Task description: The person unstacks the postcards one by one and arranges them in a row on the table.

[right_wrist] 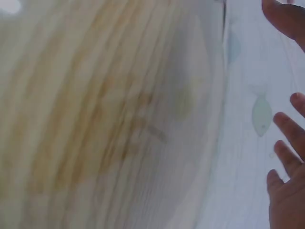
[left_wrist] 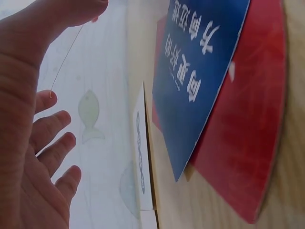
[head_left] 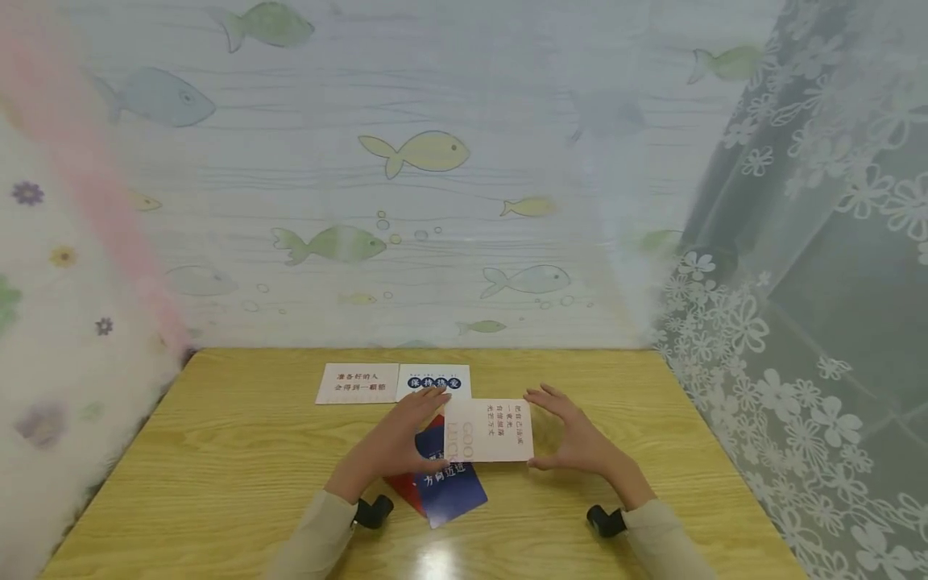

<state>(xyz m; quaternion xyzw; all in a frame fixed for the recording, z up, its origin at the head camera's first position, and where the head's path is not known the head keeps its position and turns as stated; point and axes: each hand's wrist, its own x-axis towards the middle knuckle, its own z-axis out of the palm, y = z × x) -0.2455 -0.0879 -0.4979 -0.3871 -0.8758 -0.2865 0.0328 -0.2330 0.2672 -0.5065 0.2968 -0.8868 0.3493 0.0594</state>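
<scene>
Above the table, a pale pink card (head_left: 489, 431) with red Chinese writing and "GOOD LUCK" lettering is held up sideways between both hands. My left hand (head_left: 395, 439) grips it at the left end, thumb at the lower corner and index finger at the upper. At the other end my right hand (head_left: 583, 443) holds it the same way. The left wrist view shows the card edge-on as a thin line from thumb to fingertip. Under the left hand, a blue card (head_left: 457, 499) with white writing lies across a red card (head_left: 406, 490), which it partly covers.
Farther back, a pale card (head_left: 358, 383) with red writing lies beside a white card (head_left: 435, 372) with blue round characters. The wooden table (head_left: 217, 483) ends at a fish-print curtain (head_left: 435, 242). A lace curtain (head_left: 761, 338) hangs to the right.
</scene>
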